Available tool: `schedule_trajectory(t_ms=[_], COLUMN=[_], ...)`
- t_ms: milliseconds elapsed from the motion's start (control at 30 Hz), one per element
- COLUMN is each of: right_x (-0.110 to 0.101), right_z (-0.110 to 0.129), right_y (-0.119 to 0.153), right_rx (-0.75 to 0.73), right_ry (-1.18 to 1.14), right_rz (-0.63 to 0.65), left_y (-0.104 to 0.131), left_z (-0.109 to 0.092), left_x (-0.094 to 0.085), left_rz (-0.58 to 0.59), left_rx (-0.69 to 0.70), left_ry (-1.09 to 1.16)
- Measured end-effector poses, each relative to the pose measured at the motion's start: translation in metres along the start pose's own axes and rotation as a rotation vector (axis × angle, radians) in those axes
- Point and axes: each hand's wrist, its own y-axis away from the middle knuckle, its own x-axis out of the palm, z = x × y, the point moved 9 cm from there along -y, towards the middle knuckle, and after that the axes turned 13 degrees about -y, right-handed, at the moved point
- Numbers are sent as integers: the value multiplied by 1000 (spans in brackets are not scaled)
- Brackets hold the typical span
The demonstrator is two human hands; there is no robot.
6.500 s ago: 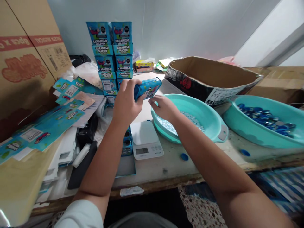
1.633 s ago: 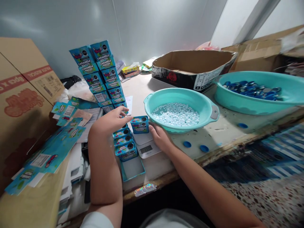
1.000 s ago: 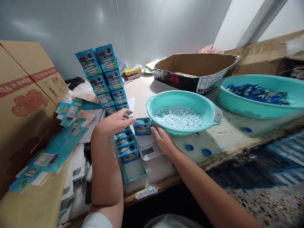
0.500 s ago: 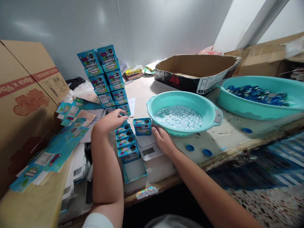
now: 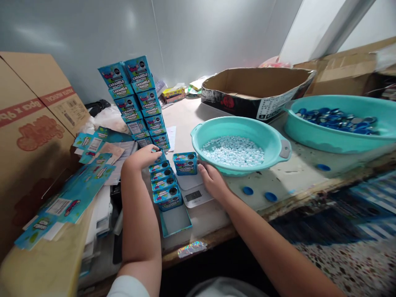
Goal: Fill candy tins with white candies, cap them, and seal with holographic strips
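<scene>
A: Main thing, quick?
B: Blue box (image 5: 185,166), upright on the pan of the white scale (image 5: 203,197).
A: Right hand?
B: Right hand (image 5: 214,182) sits just beside the box's right side, fingers loosely bent. Can't tell if the tips touch, or if that grip presses at all.
A: Left?
B: Left hand (image 5: 144,157) is bent over the far end of the row of boxes (image 5: 167,197). Fingertips part hidden; can't tell if it's pinching one.
A: Doing it well?
B: My read: fingers and wrist off box and pan while the scale settles, box centred, read the display straight on. Digits too blurry for me here. Left hand should take care not to knock the row against the scale; they're close.
A: Around that?
B: Row stands in a shallow tray (image 5: 176,222), near end bare. Right of the scale, teal basin (image 5: 247,124) with small pale pieces (image 5: 238,153); two blue caps (image 5: 248,190) in front on the counter (image 5: 184,119).
A: Farther?
B: Tall box stack (image 5: 148,82) behind, second basin (image 5: 328,138) of caps far right. Next.
</scene>
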Motion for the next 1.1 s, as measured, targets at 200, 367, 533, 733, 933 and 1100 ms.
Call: schedule_trajectory(t_ms=[200,367,533,733,933,1100], right_x=[1,1,1,3,17,18], right_z=[5,6,7,1,-2,9], right_y=[1,1,1,0,-9,-10], right_rx=[-13,-13,-15,-2,-44,-73], right_ry=[-25,-27,-22,-38,-44,49], right_rz=[0,-2,4,10,53,31], left_y=[21,23,15,6,4,19], left_z=[-16,-30,-34,-46,-62,-67], left_x=[-14,-11,-3,9,12,9], left_rz=[-47,-18,-3,40,57,110], left_rx=[48,152,183,217,344,391], left_ry=[2,42,66,58,41,120])
